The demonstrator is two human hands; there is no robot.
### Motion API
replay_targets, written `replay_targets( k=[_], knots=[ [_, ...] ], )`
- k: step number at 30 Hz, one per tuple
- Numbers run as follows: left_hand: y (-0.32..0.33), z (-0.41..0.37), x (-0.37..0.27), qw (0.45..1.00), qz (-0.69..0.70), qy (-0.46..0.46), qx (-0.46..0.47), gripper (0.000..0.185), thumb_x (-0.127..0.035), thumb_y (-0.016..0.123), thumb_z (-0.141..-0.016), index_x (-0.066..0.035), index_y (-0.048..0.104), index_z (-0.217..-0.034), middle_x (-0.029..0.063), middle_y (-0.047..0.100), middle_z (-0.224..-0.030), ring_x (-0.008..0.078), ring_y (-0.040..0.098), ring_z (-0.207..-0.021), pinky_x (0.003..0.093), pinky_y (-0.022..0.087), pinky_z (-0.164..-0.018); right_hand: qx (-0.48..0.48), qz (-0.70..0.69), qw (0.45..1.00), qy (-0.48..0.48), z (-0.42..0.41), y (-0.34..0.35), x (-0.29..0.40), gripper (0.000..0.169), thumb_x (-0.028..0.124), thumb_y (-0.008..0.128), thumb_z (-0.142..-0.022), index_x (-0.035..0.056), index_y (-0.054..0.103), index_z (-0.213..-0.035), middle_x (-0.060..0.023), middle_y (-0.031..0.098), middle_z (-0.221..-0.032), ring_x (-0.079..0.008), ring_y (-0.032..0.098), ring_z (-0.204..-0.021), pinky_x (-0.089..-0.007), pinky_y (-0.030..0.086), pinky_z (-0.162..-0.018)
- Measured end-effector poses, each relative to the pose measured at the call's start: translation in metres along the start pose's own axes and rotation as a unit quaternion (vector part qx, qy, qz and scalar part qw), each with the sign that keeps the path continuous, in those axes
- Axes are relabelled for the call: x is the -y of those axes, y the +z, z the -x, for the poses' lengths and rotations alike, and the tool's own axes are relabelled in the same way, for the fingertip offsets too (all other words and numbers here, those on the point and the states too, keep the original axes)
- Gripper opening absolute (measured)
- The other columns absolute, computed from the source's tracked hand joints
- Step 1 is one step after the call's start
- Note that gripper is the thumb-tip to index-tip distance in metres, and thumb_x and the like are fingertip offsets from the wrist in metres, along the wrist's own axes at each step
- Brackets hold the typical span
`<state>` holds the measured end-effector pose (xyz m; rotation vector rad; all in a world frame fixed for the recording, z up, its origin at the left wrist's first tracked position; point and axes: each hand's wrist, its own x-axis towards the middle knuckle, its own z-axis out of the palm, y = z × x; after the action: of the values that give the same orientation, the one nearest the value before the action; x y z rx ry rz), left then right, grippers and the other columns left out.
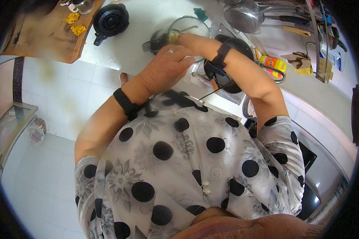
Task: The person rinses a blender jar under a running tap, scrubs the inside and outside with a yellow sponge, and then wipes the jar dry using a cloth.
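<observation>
My left hand [167,67], wearing a ring, reaches over the white countertop [131,38], its back to the camera. Beyond it, my right hand [185,40] is at the rim of a clear round bowl or lid [205,28], close to a yellow, food-like mass [173,36]. Its fingers are mostly hidden, so I cannot tell its grip. A dark object with a short handle [151,45] lies just left of the yellow mass, partly behind my left hand. Farther left sits a black round kitchen item with a handle [110,19].
A wooden board [48,35] at upper left holds yellow lumps [78,29] and a metal cup [83,6]. Right of my hands are a dark pan [242,49], a steel pot [243,18] and a yellow-red packet [273,65]. A thin black cable [214,92] crosses near my body.
</observation>
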<state>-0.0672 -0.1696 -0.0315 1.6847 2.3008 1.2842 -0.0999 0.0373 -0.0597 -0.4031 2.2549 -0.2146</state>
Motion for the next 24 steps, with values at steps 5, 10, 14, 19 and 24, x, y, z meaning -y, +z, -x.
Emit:
replay_targets(
  k=[5, 10, 14, 19, 24],
  knots=[
    [-0.009, -0.01, 0.007, 0.989, 0.107, -0.046, -0.086, 0.031, -0.005, 0.06, -0.091, -0.004, 0.058, -0.121, 0.0147, 0.059, -0.123, 0.0351, 0.059, -0.113, 0.0423, 0.05, -0.096, -0.155, -0.077, 0.981, -0.084, 0.047, -0.012, -0.004, 0.024, 0.006, 0.061, -0.085, 0.002, 0.068, -0.108, -0.0215, 0.068, -0.107, -0.0375, 0.066, -0.094, -0.0398, 0.052, -0.08],
    [-0.024, -0.035, 0.012, 0.963, 0.171, -0.199, -0.066, 0.039, -0.009, 0.058, -0.096, -0.003, 0.052, -0.134, 0.0155, 0.059, -0.124, 0.0308, 0.06, -0.115, 0.0389, 0.05, -0.096, -0.242, -0.341, 0.907, -0.055, 0.117, -0.035, 0.009, 0.022, 0.004, 0.06, -0.091, 0.0015, 0.066, -0.111, -0.0035, 0.068, -0.099, -0.014, 0.063, -0.09, -0.0286, 0.05, -0.082],
    [-0.022, -0.056, -0.002, 0.843, 0.403, -0.351, -0.058, 0.04, -0.023, 0.049, -0.105, -0.003, 0.048, -0.139, 0.0138, 0.06, -0.125, 0.0265, 0.06, -0.113, 0.0372, 0.049, -0.097, -0.25, -0.506, 0.824, -0.055, 0.138, -0.04, 0.016, 0.023, 0.005, 0.059, -0.094, 0.0021, 0.064, -0.116, -0.0001, 0.065, -0.101, -0.0084, 0.06, -0.094, -0.0244, 0.049, -0.084],
    [-0.017, -0.067, 0.015, 0.563, 0.692, -0.437, -0.116, 0.037, -0.032, 0.041, -0.107, -0.005, 0.055, -0.127, 0.0083, 0.06, -0.123, 0.0194, 0.057, -0.112, 0.0347, 0.047, -0.095, -0.287, -0.754, 0.582, -0.104, 0.102, -0.01, 0.027, 0.029, 0.011, 0.061, -0.094, 0.0008, 0.063, -0.121, -0.0058, 0.067, -0.109, -0.0133, 0.065, -0.097, -0.026, 0.054, -0.088],
    [-0.005, -0.061, 0.035, 0.531, 0.703, -0.45, -0.149, 0.037, -0.033, 0.042, -0.108, -0.003, 0.053, -0.128, 0.011, 0.063, -0.12, 0.0233, 0.062, -0.109, 0.0389, 0.049, -0.097, -0.489, -0.359, 0.792, -0.078, 0.079, 0.012, 0.032, 0.038, 0.021, 0.064, -0.094, 0.0004, 0.057, -0.125, -0.0156, 0.062, -0.115, -0.026, 0.064, -0.098, -0.0343, 0.055, -0.087]
  ],
)
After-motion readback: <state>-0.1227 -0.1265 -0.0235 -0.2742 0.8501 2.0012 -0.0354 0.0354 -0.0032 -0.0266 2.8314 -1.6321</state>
